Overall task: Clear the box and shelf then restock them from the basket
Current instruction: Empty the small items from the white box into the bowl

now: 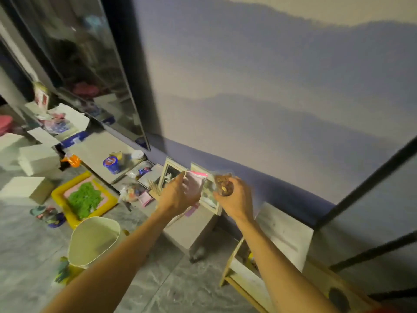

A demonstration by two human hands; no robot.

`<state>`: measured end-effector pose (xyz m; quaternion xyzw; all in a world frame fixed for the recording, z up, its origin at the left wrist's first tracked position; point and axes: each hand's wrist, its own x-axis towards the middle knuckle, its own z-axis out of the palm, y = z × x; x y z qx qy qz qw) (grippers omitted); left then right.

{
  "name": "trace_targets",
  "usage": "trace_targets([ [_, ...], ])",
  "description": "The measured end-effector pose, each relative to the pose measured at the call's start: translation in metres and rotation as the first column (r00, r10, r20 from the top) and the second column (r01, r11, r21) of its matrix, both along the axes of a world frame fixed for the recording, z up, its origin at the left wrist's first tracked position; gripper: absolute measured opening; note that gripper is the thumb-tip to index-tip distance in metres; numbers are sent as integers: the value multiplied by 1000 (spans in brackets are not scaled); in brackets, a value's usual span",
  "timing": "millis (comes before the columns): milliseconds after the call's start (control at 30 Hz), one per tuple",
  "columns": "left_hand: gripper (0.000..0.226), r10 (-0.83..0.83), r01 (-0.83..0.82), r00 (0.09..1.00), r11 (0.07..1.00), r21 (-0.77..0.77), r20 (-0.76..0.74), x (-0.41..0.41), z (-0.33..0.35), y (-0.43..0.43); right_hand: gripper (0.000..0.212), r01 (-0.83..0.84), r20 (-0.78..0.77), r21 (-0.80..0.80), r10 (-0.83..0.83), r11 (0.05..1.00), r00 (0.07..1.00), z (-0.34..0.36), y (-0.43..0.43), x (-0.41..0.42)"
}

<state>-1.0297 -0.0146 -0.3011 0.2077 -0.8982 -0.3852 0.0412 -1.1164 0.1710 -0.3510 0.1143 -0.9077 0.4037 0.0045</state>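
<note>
My left hand grips a clear plastic bag with a pink zip strip, raised over the low grey shelf by the wall. My right hand is closed around a brownish lumpy object, blurred, just right of the bag. Behind both hands, framed pictures lean against the wall on the shelf. A cream basket stands on the floor at lower left. An open white box with colourful items sits at far left. A wooden shelf unit stands below my right arm.
A large dark TV screen stands on the long low unit at left. A blue cup, small packets and clutter lie on that unit. White foam blocks, a yellow-rimmed tray of green stuff and toys rest on the grey floor. Black bars cross at right.
</note>
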Motion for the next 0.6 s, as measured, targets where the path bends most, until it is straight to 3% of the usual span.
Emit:
trace_targets([
  [67, 37, 44, -44, 999, 999, 0, 27, 27, -4, -46, 68, -95, -15, -6, 94, 996, 995, 4, -52, 16],
  [167, 38, 165, -163, 985, 985, -46, 41, 76, -13, -128, 77, -210, 17, -44, 211, 977, 977, 7, -133, 50],
  [333, 26, 323, -323, 946, 946, -33, 22, 153, -15, -227, 78, -350, 36, 3, 350, 937, 936, -5, -251, 101],
  [600, 50, 494, -495, 867, 869, -10, 67, 220, -57, -326, 84, -530, 103, 147, 520, 835, 848, -43, -378, 146],
])
